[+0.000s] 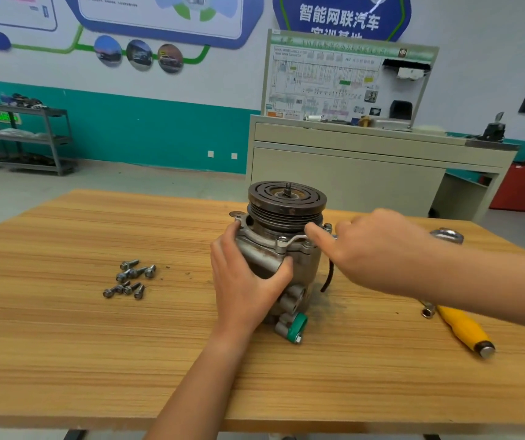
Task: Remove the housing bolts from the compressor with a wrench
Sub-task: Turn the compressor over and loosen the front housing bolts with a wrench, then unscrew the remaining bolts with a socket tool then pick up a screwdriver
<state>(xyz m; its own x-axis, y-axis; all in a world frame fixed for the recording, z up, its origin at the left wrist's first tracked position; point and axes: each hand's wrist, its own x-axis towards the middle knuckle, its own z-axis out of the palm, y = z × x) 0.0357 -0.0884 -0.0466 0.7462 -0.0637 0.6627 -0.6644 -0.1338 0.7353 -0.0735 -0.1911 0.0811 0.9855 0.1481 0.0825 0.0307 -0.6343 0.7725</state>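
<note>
On table (96, 344), right hand (378, 252) holds wrench (447, 235) at compressor (286, 201).

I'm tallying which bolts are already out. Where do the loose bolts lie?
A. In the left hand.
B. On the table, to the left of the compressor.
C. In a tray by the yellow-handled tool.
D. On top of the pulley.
B: the loose bolts lie in a small heap on the table left of the compressor, which the left hand grips while the right hand holds the wrench.
</note>
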